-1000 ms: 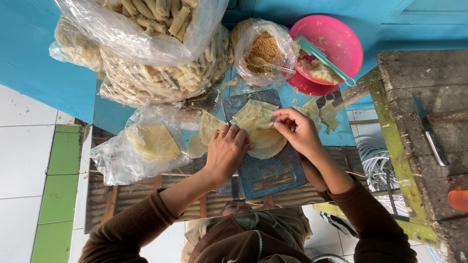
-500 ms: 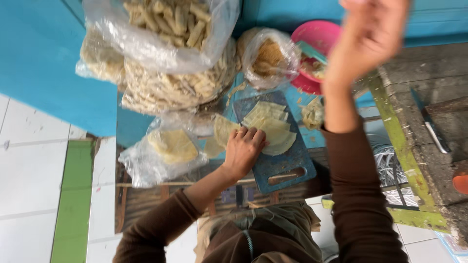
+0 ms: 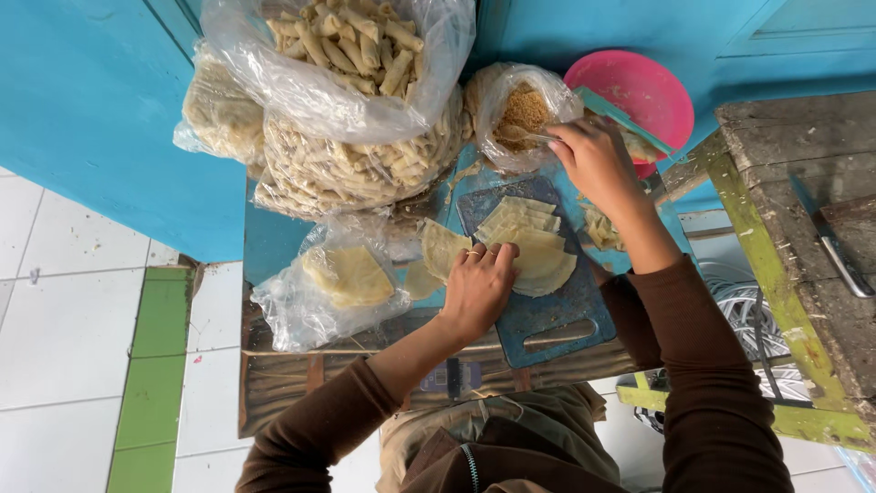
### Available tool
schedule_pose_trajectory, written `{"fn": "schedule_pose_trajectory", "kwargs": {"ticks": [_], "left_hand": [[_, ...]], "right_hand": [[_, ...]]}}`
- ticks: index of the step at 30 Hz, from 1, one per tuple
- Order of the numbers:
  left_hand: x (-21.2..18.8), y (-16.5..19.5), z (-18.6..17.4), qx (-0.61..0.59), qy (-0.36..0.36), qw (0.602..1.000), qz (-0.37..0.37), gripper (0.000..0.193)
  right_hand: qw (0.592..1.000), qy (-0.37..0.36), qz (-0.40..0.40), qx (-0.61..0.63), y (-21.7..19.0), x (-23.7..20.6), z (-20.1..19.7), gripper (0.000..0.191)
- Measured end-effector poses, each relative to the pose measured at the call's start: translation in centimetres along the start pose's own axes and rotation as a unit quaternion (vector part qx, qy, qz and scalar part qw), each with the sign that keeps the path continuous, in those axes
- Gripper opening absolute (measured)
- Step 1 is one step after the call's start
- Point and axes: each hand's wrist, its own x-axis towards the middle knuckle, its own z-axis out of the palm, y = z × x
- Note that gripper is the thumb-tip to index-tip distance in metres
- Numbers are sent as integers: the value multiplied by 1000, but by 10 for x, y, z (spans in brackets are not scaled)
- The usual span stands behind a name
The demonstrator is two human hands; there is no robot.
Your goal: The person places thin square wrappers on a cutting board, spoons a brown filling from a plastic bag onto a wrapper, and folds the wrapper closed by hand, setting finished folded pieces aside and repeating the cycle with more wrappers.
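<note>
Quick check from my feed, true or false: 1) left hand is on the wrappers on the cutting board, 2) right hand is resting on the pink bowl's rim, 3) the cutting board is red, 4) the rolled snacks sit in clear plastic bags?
1) True: the left hand rests on the stack of wrappers on the cutting board.
2) False: the right hand reaches with a spoon into the bag of brown filling, beside the pink bowl.
3) False: it is blue.
4) True: the rolled snacks fill clear bags.
</note>
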Motion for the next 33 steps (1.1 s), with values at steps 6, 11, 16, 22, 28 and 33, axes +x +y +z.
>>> {"fn": "schedule_pose_trajectory", "kwargs": {"ticks": [6, 11, 16, 22, 28, 33], "left_hand": [[-6, 2, -4, -16, 21, 999, 24, 27], [-4, 0, -3, -163, 10, 986, -20, 31], [-5, 2, -2, -241, -17, 968, -68, 44], [-7, 10, -7, -123, -12, 991, -43, 44], [-4, 13, -18, -71, -24, 996, -45, 45], [-4, 13, -20, -95, -26, 993, -57, 56]], "right_hand": [[1000, 9, 10, -24, 9, -16, 25, 18], [993, 41, 92, 53, 6, -13, 19, 15], [990, 80, 56, 99, 3, -8, 23, 17], [949, 56, 228, 209, 13, -8, 30, 13], [923, 53, 272, 268, 26, -15, 23, 17], [869, 7, 292, 399, 37, -60, 6, 21]]}}
